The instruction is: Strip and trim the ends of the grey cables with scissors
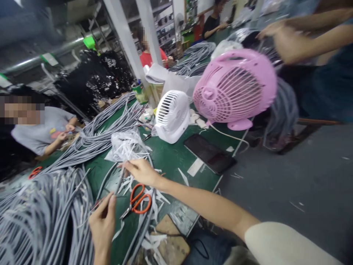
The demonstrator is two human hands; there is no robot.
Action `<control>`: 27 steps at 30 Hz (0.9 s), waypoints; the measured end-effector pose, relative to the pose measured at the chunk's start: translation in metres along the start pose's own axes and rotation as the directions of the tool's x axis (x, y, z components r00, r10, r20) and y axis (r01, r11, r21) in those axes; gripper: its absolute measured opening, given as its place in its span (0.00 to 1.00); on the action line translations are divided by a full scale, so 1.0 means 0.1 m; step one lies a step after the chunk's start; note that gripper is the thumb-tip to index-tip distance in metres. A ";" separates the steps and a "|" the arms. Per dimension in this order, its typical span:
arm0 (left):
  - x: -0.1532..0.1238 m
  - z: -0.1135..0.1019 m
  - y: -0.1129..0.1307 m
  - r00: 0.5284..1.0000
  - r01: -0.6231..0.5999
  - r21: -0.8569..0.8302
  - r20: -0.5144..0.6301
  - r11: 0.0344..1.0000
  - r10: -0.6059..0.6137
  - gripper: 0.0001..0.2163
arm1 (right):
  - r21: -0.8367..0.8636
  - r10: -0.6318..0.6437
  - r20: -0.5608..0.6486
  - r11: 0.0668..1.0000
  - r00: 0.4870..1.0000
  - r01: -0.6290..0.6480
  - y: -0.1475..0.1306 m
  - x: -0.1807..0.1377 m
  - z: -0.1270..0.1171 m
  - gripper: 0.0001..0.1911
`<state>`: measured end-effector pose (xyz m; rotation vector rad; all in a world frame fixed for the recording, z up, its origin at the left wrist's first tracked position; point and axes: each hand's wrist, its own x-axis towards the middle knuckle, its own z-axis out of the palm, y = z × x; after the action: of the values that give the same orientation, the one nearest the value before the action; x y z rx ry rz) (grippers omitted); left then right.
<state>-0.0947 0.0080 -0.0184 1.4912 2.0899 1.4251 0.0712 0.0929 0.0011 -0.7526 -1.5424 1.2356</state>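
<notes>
A grey cable (119,183) runs between my two hands over the green table. My right hand (142,172) is closed on its upper part, fingers pinched together beside a clear plastic bag. Lower down, my left hand (102,221) pinches the cable near its end, where thin dark and reddish wires show by the fingertips. Scissors with orange handles (141,201) lie just right of my left hand, touching neither hand. White strip scraps (158,198) are scattered around them.
Bundled grey cables (41,217) heap at the left, with more along the far side. A white fan (173,117), a pink fan (234,88) and a black phone (209,152) stand or lie to the right. Co-workers sit around; one person's arms (298,40) reach in at upper right.
</notes>
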 end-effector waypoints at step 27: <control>-0.28 0.05 0.21 0.962 -0.238 -0.139 0.100 0.961 0.253 0.09 | 0.010 -0.001 0.018 1.000 1.000 0.001 0.11 -0.30 0.38 0.22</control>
<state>-0.0653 -0.0114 -0.0146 1.7861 1.7613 1.4796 0.0440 0.0561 -0.0190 -0.7362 -1.5501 1.2516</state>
